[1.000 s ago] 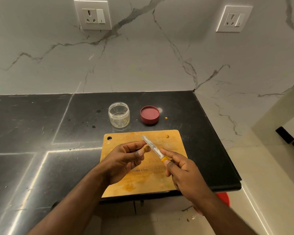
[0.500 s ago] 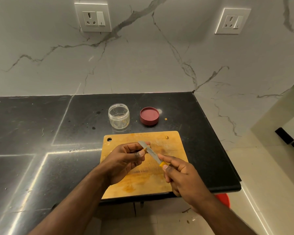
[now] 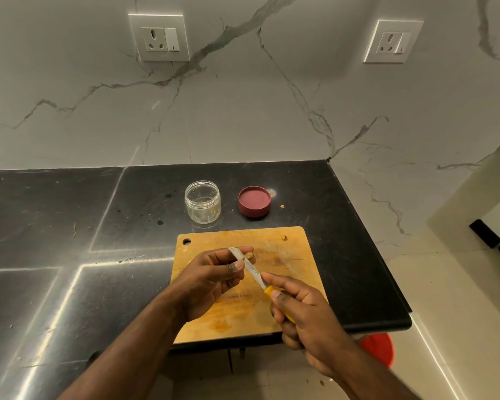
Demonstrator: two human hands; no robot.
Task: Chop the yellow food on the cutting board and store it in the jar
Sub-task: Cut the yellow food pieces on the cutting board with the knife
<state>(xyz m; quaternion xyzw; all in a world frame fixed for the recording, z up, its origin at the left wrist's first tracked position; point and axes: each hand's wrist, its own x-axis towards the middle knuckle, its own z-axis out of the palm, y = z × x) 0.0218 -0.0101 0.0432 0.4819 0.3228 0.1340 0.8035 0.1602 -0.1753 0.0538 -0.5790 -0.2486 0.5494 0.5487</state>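
We note the left hand (image 3: 211, 277) held above the cutting board (image 3: 289, 255), its fingers (image 3: 234, 267) curled in and pinching a small piece of yellow food (image 3: 249, 256) at their tips. The piece is off the wood, in the air, which we judge suits trimming or scraping better than chopping.

The right hand (image 3: 298, 316) grips the yellow handle of the knife (image 3: 250, 268), fingers wrapped round it, index finger laid forward along the top for control. The blade runs toward 11 o'clock and crosses the left thumb, its tip just past the food (whether the edge touches the food we cannot tell).

The jar (image 3: 203, 202) stands open on the counter (image 3: 70, 226) at 12 o'clock from the board, close to its far edge, likely so that cut pieces travel a short way. It looks nearly empty, with a few yellowish traces inside. Its red lid (image 3: 254, 201) lies just beside it at 3 o'clock, apart from it.

One small crumb (image 3: 284, 237) sits near the board's far right corner; another crumb on the counter (image 3: 282, 206) lies at 3 o'clock of the lid.

Judgement: storing has hardly begun.
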